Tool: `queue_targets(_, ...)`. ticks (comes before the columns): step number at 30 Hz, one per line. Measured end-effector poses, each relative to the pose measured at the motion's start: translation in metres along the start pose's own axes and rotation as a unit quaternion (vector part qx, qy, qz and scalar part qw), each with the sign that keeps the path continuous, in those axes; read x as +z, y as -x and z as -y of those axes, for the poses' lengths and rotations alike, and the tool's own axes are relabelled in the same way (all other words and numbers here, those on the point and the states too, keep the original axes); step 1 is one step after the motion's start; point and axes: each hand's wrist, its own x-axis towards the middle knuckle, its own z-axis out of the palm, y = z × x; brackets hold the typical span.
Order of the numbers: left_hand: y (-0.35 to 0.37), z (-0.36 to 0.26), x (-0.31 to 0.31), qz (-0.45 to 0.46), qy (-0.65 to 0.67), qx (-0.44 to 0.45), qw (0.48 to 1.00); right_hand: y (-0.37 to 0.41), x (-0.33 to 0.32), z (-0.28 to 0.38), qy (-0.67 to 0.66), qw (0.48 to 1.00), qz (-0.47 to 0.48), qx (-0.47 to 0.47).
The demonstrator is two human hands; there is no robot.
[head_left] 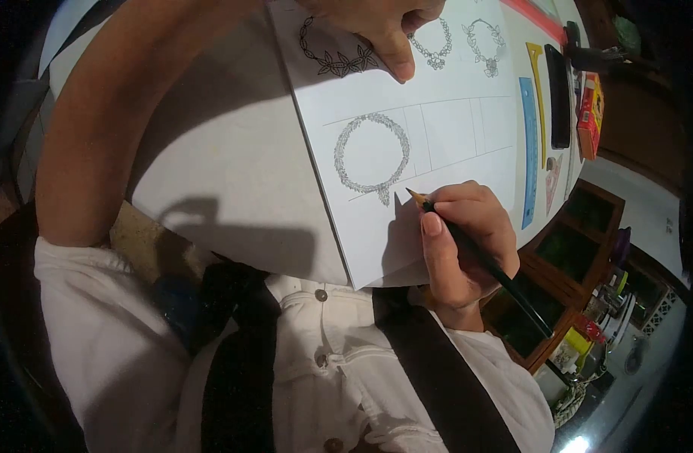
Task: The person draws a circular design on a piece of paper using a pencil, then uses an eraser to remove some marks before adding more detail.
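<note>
My right hand (471, 245) is closed around a dark pencil (505, 279). The pencil's sharpened tip is just right of a drawn wreath-like ring (373, 155) with a small pendant at its bottom. That ring is on a white sheet of paper (452, 166), among thin ruled lines. Near the top edge of the view, my left hand (376, 26) rests on the sheet with a finger stretched out, partly covering a drawn leafy necklace (346, 60). Its other fingers are partly cut off by the frame. Two more necklace drawings (484, 47) are to its right.
Right of the paper are a blue ruler (527, 151), a yellow measuring strip (539, 106), a black phone-like object (559, 98) and a red-yellow box (590, 117). The pale table's curved edge (233, 245) runs close to my body. A wooden cabinet (580, 234) stands beyond.
</note>
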Motion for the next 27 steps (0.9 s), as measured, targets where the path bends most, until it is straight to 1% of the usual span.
queue_targets(2, 0.0, 0.0, 0.0, 0.001, -0.002, 0.006, 1.0, -0.005, -0.004, 0.003, 0.071, 0.996, 0.046, -0.039)
queue_targets(6, 0.002, -0.002, -0.002, 0.01, -0.006, 0.0, 1.0, -0.005, 0.0, 0.004, 0.076, 0.995, 0.037, -0.049)
queue_targets(8, 0.002, -0.002, -0.002, 0.009, -0.008, -0.001, 1.0, 0.0, 0.004, 0.006, 0.014, 1.0, -0.009, 0.013)
queue_targets(12, 0.0, 0.002, 0.0, -0.002, -0.007, 0.011, 1.0, 0.0, 0.001, 0.003, 0.03, 1.0, 0.004, -0.002)
queue_targets(14, 0.003, 0.004, 0.005, -0.006, -0.008, 0.019, 1.0, -0.001, -0.002, 0.004, 0.045, 0.999, 0.025, -0.001)
queue_targets(16, 0.012, 0.007, 0.014, -0.087, -0.042, 0.068, 0.993, -0.002, -0.001, 0.007, 0.043, 0.999, 0.024, 0.006)
queue_targets(17, 0.009, 0.006, 0.01, -0.086, -0.042, 0.066, 0.993, -0.002, -0.001, 0.007, 0.042, 0.999, 0.022, 0.012)
queue_targets(19, 0.002, 0.001, 0.0, 0.0, -0.015, 0.019, 1.0, -0.002, 0.0, 0.007, 0.039, 0.999, 0.02, 0.015)
queue_targets(22, 0.002, -0.002, -0.003, 0.016, -0.014, -0.004, 1.0, 0.0, 0.0, 0.008, 0.034, 0.999, 0.011, 0.025)
queue_targets(27, 0.002, -0.002, -0.001, 0.009, -0.01, -0.008, 1.0, 0.001, 0.002, 0.023, 0.022, 0.999, -0.003, 0.044)
